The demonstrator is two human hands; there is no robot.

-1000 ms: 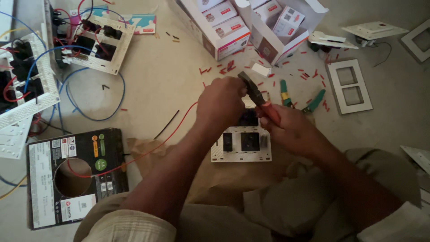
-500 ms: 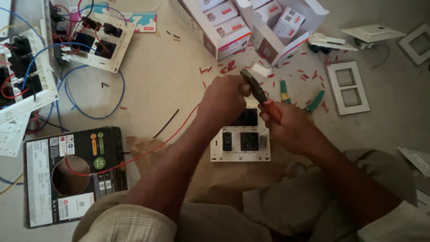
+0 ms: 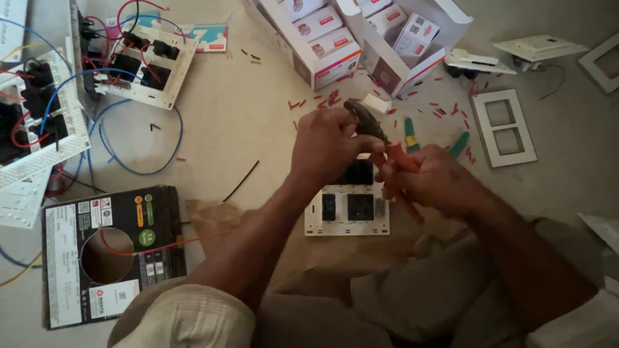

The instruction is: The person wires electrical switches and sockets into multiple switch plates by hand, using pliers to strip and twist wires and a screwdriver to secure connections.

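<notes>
My right hand (image 3: 433,182) grips the red handles of a pair of pliers (image 3: 380,138), whose dark jaws point up and left. My left hand (image 3: 327,143) is closed just beside those jaws, its fingers pinching the end of a thin red wire (image 3: 193,240) that trails left along my forearm; what exactly lies between the fingertips is hidden. Under both hands lies a white switch plate (image 3: 348,212) with black modules, flat on the floor.
A black wire-coil box (image 3: 111,251) lies at the lower left. Wired switch boards (image 3: 138,55) with blue and red wires sit at upper left. Open cartons of small boxes (image 3: 361,38) stand at the top. White frames (image 3: 504,127), a green-handled tool (image 3: 459,143) and red wire scraps lie right.
Both hands and the pliers stay over the switch plate, with the pliers tilted slightly more upright. Nothing was let go.
</notes>
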